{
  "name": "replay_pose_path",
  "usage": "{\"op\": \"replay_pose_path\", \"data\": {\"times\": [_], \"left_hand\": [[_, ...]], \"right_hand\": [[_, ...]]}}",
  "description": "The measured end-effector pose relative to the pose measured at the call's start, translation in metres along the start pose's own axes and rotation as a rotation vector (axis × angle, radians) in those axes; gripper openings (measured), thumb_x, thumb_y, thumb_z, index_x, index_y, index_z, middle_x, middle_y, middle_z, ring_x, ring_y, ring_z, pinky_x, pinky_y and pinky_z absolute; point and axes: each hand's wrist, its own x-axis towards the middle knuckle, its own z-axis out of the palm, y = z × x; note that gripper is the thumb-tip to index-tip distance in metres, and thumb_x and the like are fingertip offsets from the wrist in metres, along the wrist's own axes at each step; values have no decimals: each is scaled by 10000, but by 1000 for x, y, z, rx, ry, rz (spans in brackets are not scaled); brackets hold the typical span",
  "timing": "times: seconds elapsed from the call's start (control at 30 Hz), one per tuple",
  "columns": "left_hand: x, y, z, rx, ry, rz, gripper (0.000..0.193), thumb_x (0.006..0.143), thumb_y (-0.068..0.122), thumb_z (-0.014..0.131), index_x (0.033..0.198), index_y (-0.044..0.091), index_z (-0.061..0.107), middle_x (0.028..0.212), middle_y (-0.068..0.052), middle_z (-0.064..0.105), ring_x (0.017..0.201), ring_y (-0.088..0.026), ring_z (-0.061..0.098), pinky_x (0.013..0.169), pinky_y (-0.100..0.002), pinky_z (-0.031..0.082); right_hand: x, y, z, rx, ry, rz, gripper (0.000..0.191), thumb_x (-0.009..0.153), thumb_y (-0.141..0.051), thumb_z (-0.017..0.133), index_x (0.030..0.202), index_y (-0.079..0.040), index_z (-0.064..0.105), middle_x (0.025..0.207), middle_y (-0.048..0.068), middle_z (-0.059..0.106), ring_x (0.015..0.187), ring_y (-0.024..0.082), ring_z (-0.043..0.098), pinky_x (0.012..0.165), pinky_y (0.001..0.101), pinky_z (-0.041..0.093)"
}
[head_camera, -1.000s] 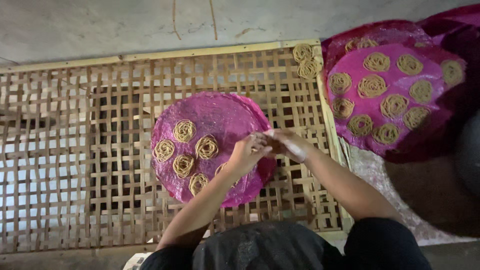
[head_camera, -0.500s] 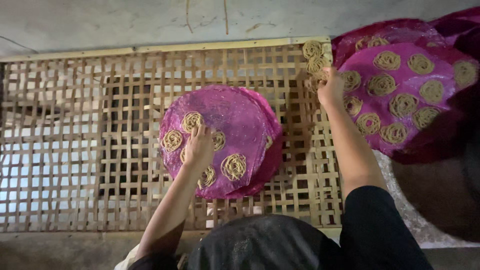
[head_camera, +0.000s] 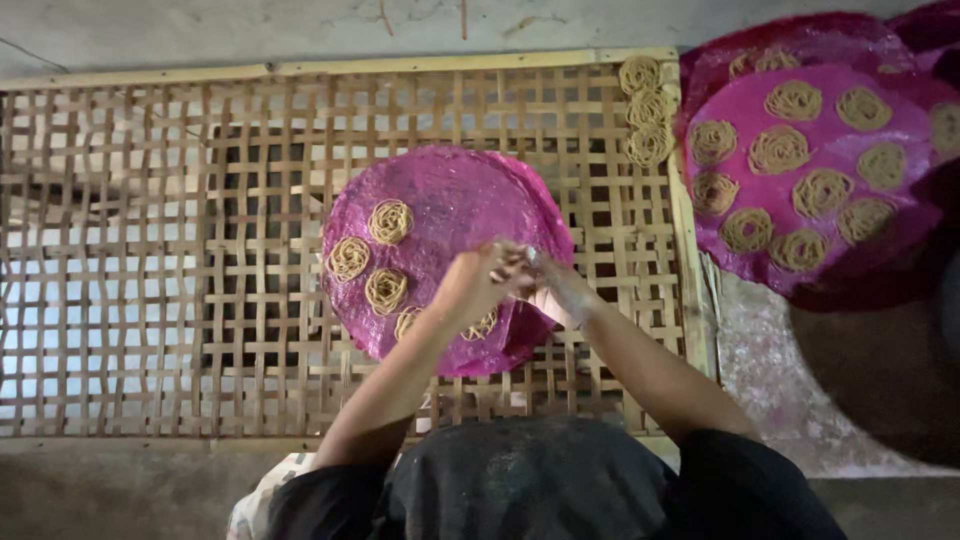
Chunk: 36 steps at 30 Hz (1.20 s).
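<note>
Left hand (head_camera: 475, 285): meets the right hand over the near right part of the pink disc, fingers curled together; whether it pinches anything I cannot tell.
Right hand (head_camera: 548, 290): touching the left, fingers bunched at the join; its hold is hidden too.
Pink disc (head_camera: 445, 215): round, lying flat on the lattice tray, directly under both hands.
Noodle coils (head_camera: 388, 222): several sit on the disc's left half; one is partly covered by the left wrist.
Risk: a dropped wrist could likely crush the near coils, and a coil set too close to the disc's rim might sag off.
Open room: the disc's far right part is bare.
Lattice tray (head_camera: 150, 260): bare slats stretch well to the left.
Right edge: three loose coils (head_camera: 645, 110) by the tray's frame; the filled pink discs (head_camera: 815, 160) lie just beyond.
</note>
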Motion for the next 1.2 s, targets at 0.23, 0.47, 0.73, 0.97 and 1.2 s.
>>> {"op": "replay_pose_path", "data": {"times": [0.23,0.47,0.73,0.97,1.2], "left_hand": [[18,-77,-54,415,699,26,561,923,357,655,1361,17,571,1338,-210,591,1129,-352,617,863,-481,544],[41,-132,-78,328,605,-200,432,1057,249,514,1350,-69,532,1323,-306,558,1211,-443,573,1016,-511,498],[35,-104,-88,187,497,-173,172,996,193,594,1010,31,646,938,-151,707,810,-259,694,698,-417,590],[0,21,5,-435,128,54,299,892,134,662,1160,96,537,985,-104,707,736,-139,681,535,-199,611],[-20,-14,51,496,302,391,609,933,316,709,1399,-32,528,1436,-208,493,1272,-359,518,1069,-476,425]], "right_hand": [[4,-86,-88,92,281,-383,253,1036,-134,524,1189,48,609,1082,161,678,1036,280,698,989,381,588],[13,-132,-120,-978,942,-325,392,969,-105,614,1360,-67,617,1188,181,724,1014,290,729,882,468,561],[-2,-113,-115,-1637,1187,-974,486,796,-34,769,1261,-13,631,1159,228,658,1014,400,651,794,476,563],[0,-12,-41,228,-148,-322,379,1166,-337,497,1288,-10,645,1180,162,685,1039,247,690,1039,402,585],[-11,-43,-111,-101,447,-372,457,935,-3,558,1378,-91,626,1300,91,683,1167,222,659,1039,379,541]]}}
